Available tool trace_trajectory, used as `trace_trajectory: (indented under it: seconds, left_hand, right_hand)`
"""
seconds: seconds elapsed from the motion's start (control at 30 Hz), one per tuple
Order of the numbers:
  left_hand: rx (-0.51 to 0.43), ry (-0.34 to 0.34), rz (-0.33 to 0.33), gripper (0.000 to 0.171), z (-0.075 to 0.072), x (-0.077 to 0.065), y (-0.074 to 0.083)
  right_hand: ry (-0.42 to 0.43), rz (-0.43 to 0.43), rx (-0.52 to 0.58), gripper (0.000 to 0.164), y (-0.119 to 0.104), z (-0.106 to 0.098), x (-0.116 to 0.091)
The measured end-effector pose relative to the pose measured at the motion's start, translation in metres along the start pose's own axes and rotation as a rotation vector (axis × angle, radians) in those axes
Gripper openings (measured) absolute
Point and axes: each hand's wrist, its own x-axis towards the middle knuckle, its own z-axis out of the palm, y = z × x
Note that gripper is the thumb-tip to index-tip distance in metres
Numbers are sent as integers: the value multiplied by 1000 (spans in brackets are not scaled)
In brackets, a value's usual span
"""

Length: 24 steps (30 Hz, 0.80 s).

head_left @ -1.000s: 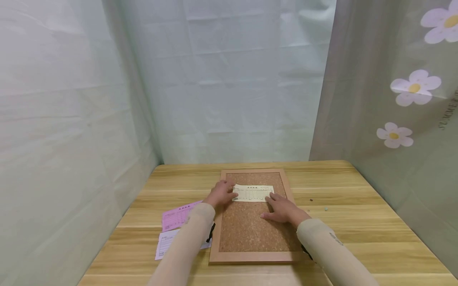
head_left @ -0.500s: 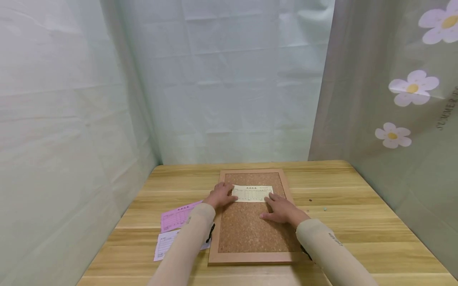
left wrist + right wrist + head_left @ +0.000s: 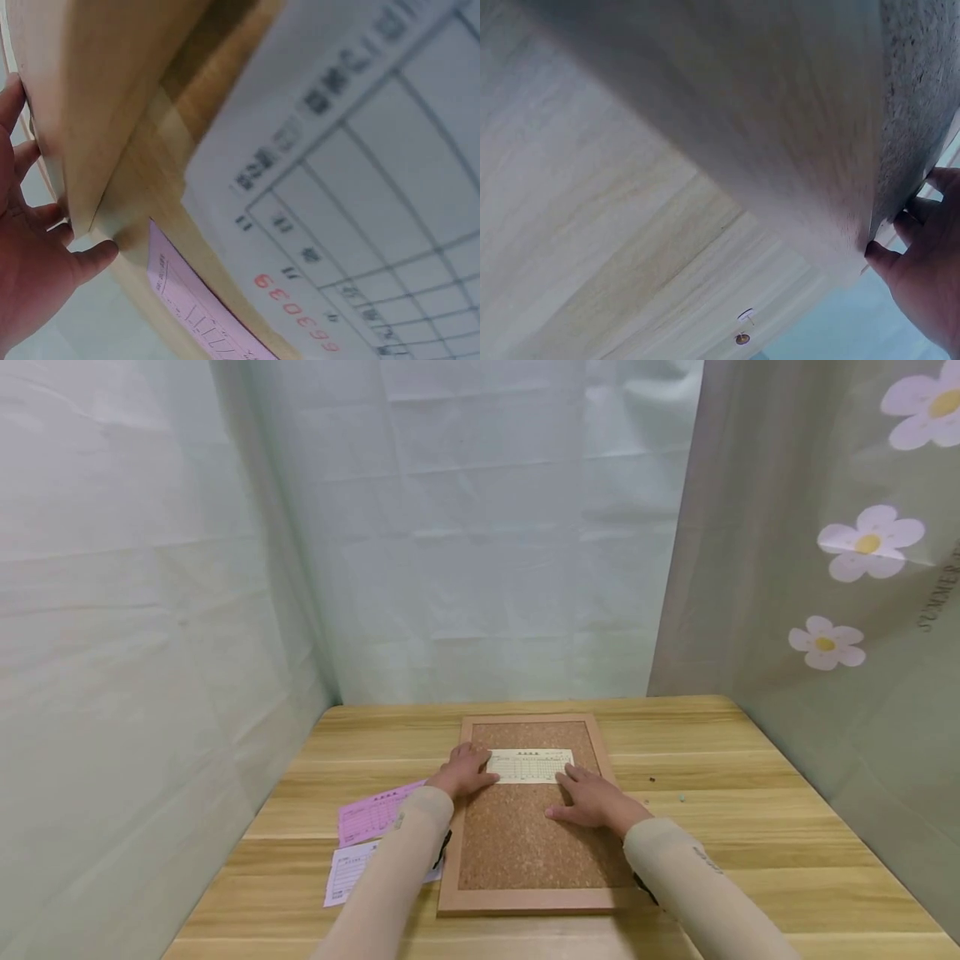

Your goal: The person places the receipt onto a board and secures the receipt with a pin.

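Note:
In the head view a pale yellow printed form slip (image 3: pixel 529 766) lies flat across the upper half of a wood-framed corkboard (image 3: pixel 525 852). My left hand (image 3: pixel 462 772) rests at the slip's left end, its thumb over the lower left corner. The left wrist view shows that hand (image 3: pixel 34 247) with its fingers loosely spread along the board. At the slip's lower right corner lie the fingertips of my right hand (image 3: pixel 588 797), its thumb out over the bare cork. The right wrist view has this hand (image 3: pixel 930 259) with fingers down on the cork.
Left of the board lie a pink form slip (image 3: pixel 375 814) and a white form slip (image 3: pixel 348 870), the white one partly under my left sleeve. Right of the board are several small pushpins (image 3: pixel 682 798) on the wooden table (image 3: pixel 750 860). Hanging cloth (image 3: pixel 495 568) surrounds the table.
My left fingers have shifted very slightly at the slip's left end. The right hand and the slip stay in place.

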Motion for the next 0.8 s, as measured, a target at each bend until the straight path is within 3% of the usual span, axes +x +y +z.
trace_trajectory:
  seconds: [0.8]
  left_hand:
    - [-4,-34,-38,63,5,-9,-1]
  right_hand:
    - [-30,-29,10,84,8,-3,-1]
